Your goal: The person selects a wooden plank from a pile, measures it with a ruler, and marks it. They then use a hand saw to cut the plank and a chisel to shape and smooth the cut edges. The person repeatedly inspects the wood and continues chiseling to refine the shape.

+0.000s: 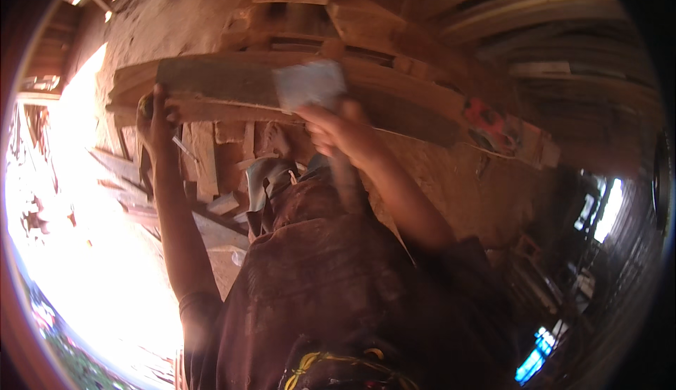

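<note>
"What's in play?"
"A grey, flat-faced piece (310, 83), blurred, over the long wooden plank (225, 80)! My right hand (343, 134) is curled closed at its near edge, holding it."
"And the left?"
"My left hand (160, 115) is at the plank's left end, partly curled; gripping or not, I can't tell."
"Farther out?"
"Something red and black (493, 128), toward the plank's right end!"

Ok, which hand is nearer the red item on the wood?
The right hand, holding the blurred grey tool. The left hand, at the left end of the wood, is farther from the red item.
</note>
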A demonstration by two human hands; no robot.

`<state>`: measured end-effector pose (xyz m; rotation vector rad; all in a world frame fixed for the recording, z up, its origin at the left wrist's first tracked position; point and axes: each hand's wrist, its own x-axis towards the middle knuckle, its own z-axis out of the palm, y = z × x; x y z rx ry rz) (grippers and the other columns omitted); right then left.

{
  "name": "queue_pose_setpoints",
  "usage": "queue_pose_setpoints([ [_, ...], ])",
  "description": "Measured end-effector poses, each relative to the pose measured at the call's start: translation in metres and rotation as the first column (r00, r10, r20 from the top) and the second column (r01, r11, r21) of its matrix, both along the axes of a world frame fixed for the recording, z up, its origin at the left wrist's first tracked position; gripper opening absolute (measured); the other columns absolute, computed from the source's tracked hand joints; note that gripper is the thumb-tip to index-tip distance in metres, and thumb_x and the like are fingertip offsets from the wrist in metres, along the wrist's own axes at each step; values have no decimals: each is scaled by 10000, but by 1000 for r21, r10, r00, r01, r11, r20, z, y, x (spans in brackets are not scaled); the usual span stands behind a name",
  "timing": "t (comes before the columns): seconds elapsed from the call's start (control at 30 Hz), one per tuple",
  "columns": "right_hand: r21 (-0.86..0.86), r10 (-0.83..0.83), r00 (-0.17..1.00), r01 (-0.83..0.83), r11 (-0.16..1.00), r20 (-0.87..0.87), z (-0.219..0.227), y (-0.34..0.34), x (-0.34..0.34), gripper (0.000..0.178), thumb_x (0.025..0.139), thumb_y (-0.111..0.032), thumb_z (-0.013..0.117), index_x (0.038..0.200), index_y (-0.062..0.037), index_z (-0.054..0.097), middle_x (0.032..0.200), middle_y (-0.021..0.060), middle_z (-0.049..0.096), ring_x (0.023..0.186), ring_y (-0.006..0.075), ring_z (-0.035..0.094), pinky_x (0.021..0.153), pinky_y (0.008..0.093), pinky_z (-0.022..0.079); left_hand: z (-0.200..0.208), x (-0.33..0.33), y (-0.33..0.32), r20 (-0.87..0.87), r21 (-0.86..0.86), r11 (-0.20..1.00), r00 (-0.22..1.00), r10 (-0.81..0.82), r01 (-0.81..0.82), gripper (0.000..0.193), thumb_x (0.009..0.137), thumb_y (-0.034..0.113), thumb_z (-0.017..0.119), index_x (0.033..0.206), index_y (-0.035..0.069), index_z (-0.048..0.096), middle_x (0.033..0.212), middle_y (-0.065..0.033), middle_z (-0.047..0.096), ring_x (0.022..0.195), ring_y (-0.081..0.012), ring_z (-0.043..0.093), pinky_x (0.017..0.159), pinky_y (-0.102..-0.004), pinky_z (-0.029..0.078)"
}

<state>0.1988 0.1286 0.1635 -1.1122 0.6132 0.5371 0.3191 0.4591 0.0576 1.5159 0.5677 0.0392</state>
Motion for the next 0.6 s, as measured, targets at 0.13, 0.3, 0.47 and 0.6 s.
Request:
queue_pose_setpoints([
  [0.13, -378, -404, 908, 338, 862, -107, 43, -97, -112, 259, 1006, -357, 769, 937, -149, 631, 667, -111, 415, 532, 33, 402, 476, 256, 354, 10, -4, 5, -15, 48, 995, 996, -92, 93, 299, 1011, 398, 778, 1040, 115, 687, 871, -4, 694, 614, -55, 614, 452, -192, 354],
  [0.3, -372, -789, 614, 733, 569, 3, 37, -152, -179, 199, 1023, -315, 744, 1014, -148, 636, 668, -99, 392, 536, 38, 409, 479, 258, 377, 18, -3, -4, -34, 43, 993, 994, -106, 108, 318, 1016, 416, 766, 1007, 124, 642, 748, -9, 647, 550, -58, 566, 436, -189, 320],
  [0.47, -169, -445, 889, 425, 889, -104, 27, -54, -100, 200, 1045, -290, 712, 962, -130, 626, 630, -97, 398, 503, 43, 387, 448, 259, 321, 20, -2, 2, -47, 88, 986, 990, -135, 139, 341, 1021, 436, 754, 1050, 116, 639, 743, 15, 627, 573, -61, 578, 452, -191, 337],
  [0.6, 35, 77, 995, -79, 996, 63, -3, 19, 10, 282, 1013, -245, 737, 818, -71, 629, 583, -39, 470, 461, 73, 433, 437, 298, 369, 16, 0, -2, -28, 95, 985, 989, -145, 147, 332, 1037, 440, 732, 1054, 118, 654, 820, 31, 644, 630, -58, 600, 492, -198, 373],
])
